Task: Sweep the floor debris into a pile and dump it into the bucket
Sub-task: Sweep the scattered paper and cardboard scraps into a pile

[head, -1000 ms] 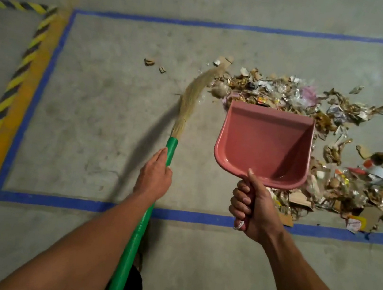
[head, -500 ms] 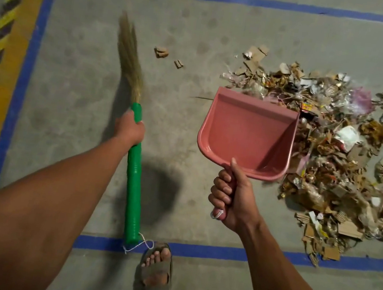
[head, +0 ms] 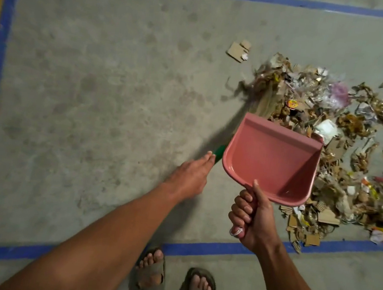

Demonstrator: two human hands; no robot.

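Gripping the pink dustpan by its handle, the right hand is holding it tilted above the floor, fingers fully curled. Just left of it, the left hand is wrapping the broom's green handle, whose blurred bristles are touching the debris pile lying beyond and right of the dustpan.

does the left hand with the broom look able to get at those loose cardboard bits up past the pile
Probably yes. The left hand grips the broom, whose bristles already meet the pile's near edge. The cardboard bits lie just beyond on bare floor, with nothing between.
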